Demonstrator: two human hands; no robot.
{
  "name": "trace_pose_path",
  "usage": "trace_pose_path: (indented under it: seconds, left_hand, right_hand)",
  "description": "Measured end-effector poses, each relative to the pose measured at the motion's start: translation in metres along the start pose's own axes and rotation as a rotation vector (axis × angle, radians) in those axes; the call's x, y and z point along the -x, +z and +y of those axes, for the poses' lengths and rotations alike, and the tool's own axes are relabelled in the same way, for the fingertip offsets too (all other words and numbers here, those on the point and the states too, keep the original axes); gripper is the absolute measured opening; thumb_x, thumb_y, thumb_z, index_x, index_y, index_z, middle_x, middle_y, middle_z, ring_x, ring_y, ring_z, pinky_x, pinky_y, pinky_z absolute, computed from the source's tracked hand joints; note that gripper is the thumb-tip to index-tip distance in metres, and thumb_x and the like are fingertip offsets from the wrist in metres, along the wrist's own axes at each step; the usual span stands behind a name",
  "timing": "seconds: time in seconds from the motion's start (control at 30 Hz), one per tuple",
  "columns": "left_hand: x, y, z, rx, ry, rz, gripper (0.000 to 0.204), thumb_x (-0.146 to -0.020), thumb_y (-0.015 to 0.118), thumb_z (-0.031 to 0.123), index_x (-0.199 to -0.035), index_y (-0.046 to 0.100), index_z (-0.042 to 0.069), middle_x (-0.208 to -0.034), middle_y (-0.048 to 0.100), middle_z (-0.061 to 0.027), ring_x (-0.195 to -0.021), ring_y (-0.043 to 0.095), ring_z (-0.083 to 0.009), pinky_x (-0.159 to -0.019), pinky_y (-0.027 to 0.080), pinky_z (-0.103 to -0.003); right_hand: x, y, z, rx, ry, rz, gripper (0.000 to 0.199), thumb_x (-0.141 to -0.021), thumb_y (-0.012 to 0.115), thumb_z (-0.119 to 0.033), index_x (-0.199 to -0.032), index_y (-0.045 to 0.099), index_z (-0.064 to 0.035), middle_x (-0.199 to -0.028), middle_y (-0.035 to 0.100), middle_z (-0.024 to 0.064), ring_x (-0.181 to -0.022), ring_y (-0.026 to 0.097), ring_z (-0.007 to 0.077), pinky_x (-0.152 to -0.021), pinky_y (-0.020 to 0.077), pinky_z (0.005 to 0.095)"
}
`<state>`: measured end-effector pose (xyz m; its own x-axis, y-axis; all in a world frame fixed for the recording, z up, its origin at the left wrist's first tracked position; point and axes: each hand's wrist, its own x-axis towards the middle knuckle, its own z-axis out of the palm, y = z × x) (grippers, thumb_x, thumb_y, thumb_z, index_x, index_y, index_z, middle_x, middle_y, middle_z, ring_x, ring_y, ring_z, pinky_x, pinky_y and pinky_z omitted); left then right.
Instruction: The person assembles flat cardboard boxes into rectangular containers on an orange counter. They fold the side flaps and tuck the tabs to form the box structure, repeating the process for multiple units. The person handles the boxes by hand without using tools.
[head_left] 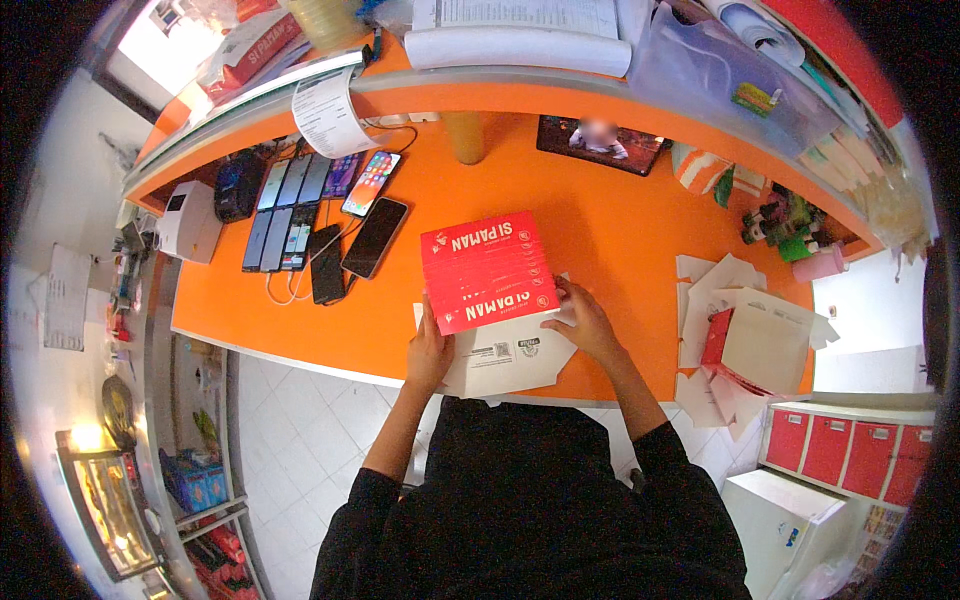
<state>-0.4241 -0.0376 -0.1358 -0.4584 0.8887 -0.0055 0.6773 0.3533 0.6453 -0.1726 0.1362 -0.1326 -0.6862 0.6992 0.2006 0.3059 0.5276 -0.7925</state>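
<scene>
In the middle of the orange desk is a stack of red printed cartons (pixel 487 272), their front edges overlapping. My left hand (pixel 428 352) is closed on the near left corner of the stack. At its near right corner, my right hand (pixel 587 322) grips the side, the thumb stretched toward the pale card below. That flat, unfolded carton blank (pixel 515 358) lies under the near end of the stack, its pale printed face up, reaching the desk's front edge. Some fingertips of both hands are hidden by the cartons.
Several phones (pixel 375 238) with cables lie at the left, near a white boxy device (pixel 187 222). More unfolded carton blanks (pixel 757 345) are piled at the right. A tablet (pixel 598 146) leans at the back beside a brownish cylinder (pixel 464 138). A shelf edge (pixel 500 88) overhangs the back.
</scene>
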Motion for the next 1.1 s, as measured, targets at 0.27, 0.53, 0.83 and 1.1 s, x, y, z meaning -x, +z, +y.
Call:
trace_pose_path:
  seconds: [0.27, 0.53, 0.83, 1.1]
  left_hand:
    - [0.011, 0.006, 0.007, -0.149, 0.140, 0.172, 0.092, -0.083, 0.068, 0.025, -0.150, 0.010, 0.004, -0.135, 0.051, -0.0223, -0.093, 0.067, -0.0381, -0.070, 0.057, -0.045]
    - [-0.008, 0.020, -0.004, -0.038, -0.050, 0.199, 0.071, -0.085, 0.064, 0.013, -0.147, 0.030, 0.008, -0.115, 0.065, -0.0208, -0.086, 0.069, -0.0355, -0.071, 0.057, -0.043]
    - [-0.002, 0.010, -0.008, 0.144, 0.118, 0.188, 0.072, -0.087, 0.064, 0.011, -0.149, 0.026, 0.009, -0.115, 0.065, -0.0212, -0.096, 0.068, -0.0345, -0.081, 0.056, -0.042]
    - [-0.005, -0.003, -0.017, 0.019, -0.055, -0.151, 0.086, -0.083, 0.071, 0.014, -0.151, 0.018, 0.008, -0.121, 0.062, -0.0196, -0.106, 0.064, -0.0332, -0.086, 0.055, -0.042]
  right_hand:
    - [0.000, 0.017, -0.010, 0.318, -0.026, 0.092, 0.055, -0.078, 0.071, -0.023, -0.126, 0.055, -0.0030, -0.103, 0.063, 0.0200, -0.091, 0.055, 0.0378, -0.082, 0.0454, 0.0478]
    - [0.009, 0.045, -0.002, 0.373, 0.039, 0.289, 0.038, -0.078, 0.068, -0.018, -0.113, 0.061, -0.0016, -0.099, 0.062, 0.0193, -0.090, 0.054, 0.0385, -0.083, 0.0437, 0.0480]
    - [0.008, 0.026, 0.003, 0.262, 0.082, 0.141, 0.044, -0.076, 0.075, -0.025, -0.110, 0.062, -0.0015, -0.107, 0.063, 0.0185, -0.099, 0.055, 0.0380, -0.089, 0.0441, 0.0471]
    - [0.000, 0.012, 0.012, 0.351, 0.013, -0.019, 0.058, -0.071, 0.081, -0.035, -0.116, 0.061, -0.0050, -0.108, 0.065, 0.0191, -0.102, 0.055, 0.0364, -0.088, 0.0464, 0.0445]
